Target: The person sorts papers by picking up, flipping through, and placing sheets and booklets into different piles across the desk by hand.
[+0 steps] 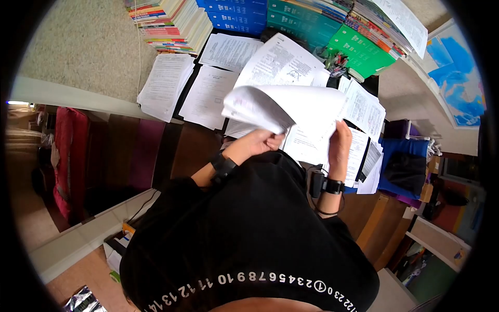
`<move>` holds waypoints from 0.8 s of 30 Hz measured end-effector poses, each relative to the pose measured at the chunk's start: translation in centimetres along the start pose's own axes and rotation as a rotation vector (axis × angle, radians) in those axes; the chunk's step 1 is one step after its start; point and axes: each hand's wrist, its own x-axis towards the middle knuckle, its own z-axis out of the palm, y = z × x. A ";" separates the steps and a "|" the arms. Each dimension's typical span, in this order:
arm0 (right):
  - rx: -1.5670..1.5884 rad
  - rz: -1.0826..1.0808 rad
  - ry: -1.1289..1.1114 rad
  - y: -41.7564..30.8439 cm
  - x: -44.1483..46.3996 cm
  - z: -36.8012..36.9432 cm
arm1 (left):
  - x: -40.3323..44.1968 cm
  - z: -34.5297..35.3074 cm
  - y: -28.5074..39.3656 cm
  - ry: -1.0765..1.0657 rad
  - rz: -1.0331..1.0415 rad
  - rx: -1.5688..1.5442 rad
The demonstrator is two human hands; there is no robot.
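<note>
My left hand (255, 143) is closed on the lower left corner of a stack of printed paper sheets (312, 104). The top sheets lift and curl over, their left part rolled up. At the right edge of the same sheets, my right hand (340, 141) pinches the paper, its thumb hidden from view. A large printed sheet (280, 60) lies behind the curled ones. Both wrists wear black bands.
More paper stacks lie on the left (165, 86) and right (364, 106) of the desk. Behind stand piled books (174, 23), blue box files (236, 15) and a green box file (358, 49). A pen holder (338, 62) stands beside them.
</note>
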 end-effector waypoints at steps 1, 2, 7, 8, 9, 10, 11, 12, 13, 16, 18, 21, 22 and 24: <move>-0.061 -0.025 -0.007 -0.4 -0.2 -1.4 | -0.4 -0.4 1.0 -0.024 0.025 -0.036; -0.126 -0.025 -0.021 -1.3 -0.7 -2.6 | -0.9 -0.8 1.9 -0.050 0.051 -0.071; -0.219 0.039 0.020 -3.2 -2.2 -7.8 | -4.4 2.7 3.8 0.475 0.478 0.095; -0.234 0.062 0.046 -2.9 -2.5 -8.1 | -5.0 1.8 4.6 0.511 0.477 0.065; -0.251 0.105 0.048 -2.3 -2.5 -8.4 | -5.6 1.3 5.5 0.356 0.486 0.192; -0.267 0.147 0.051 -1.9 -2.2 -8.6 | -5.6 1.2 5.8 0.363 0.523 0.209; -0.243 0.198 0.052 -1.4 -2.4 -8.6 | -5.4 1.2 6.0 0.370 0.558 0.226; -0.259 0.186 0.000 -1.1 -2.3 -8.0 | -5.3 1.6 6.2 0.375 0.590 0.244; -0.298 0.224 0.001 -1.0 -2.5 -7.4 | -5.4 1.5 6.5 0.404 0.598 0.264; -0.377 0.222 0.029 0.1 -2.3 -6.1 | -5.7 3.9 6.9 0.263 0.706 0.370; -0.291 0.192 0.044 0.8 -2.0 -5.4 | -6.1 6.3 7.0 0.261 0.684 0.339; -0.223 0.125 0.049 1.7 -1.1 -4.9 | -6.2 7.6 7.0 0.119 0.706 0.293; -0.211 0.111 0.046 1.6 -1.1 -4.8 | -6.1 7.5 7.0 0.101 0.697 0.274; -0.189 0.082 0.039 1.2 -1.0 -4.5 | -5.8 6.6 7.2 0.033 0.653 0.181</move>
